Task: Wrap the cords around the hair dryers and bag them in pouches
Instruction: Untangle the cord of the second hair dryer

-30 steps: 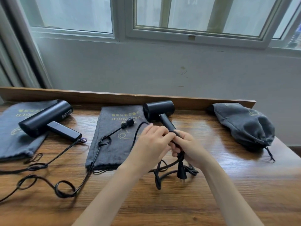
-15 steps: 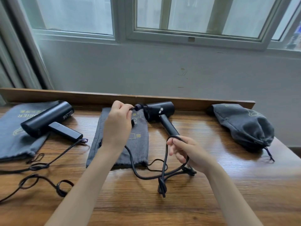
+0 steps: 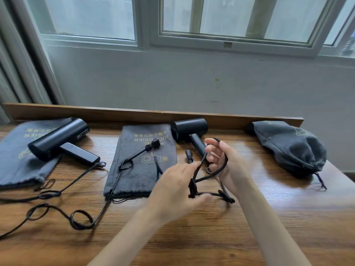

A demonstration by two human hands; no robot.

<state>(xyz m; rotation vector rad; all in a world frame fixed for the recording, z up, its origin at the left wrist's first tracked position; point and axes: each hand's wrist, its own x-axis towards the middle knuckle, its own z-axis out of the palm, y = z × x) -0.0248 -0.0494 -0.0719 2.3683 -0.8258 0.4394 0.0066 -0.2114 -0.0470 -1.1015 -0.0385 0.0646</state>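
Note:
The middle black hair dryer (image 3: 189, 129) lies at the table's back edge with its handle toward me. Its black cord (image 3: 209, 176) loops round the fingers of my right hand (image 3: 228, 166), which is raised just in front of the handle. My left hand (image 3: 176, 187), blurred, pinches the same cord below the loop. An empty grey pouch (image 3: 142, 169) lies flat to the dryer's left, with a plug (image 3: 155, 144) resting on it. A second dryer (image 3: 57, 139) sits on another flat pouch (image 3: 13, 162) at far left.
A filled grey pouch (image 3: 288, 146) with a drawstring lies at the back right. A loose cord (image 3: 80, 219) curls in loops over the left front of the wooden table (image 3: 192, 237). A raised wooden ledge (image 3: 134, 114) runs along the back, under the wall and window.
My left hand came back from beside the dryer's head to the cord near my right hand. My right hand rose, and the cord now loops round its fingers.

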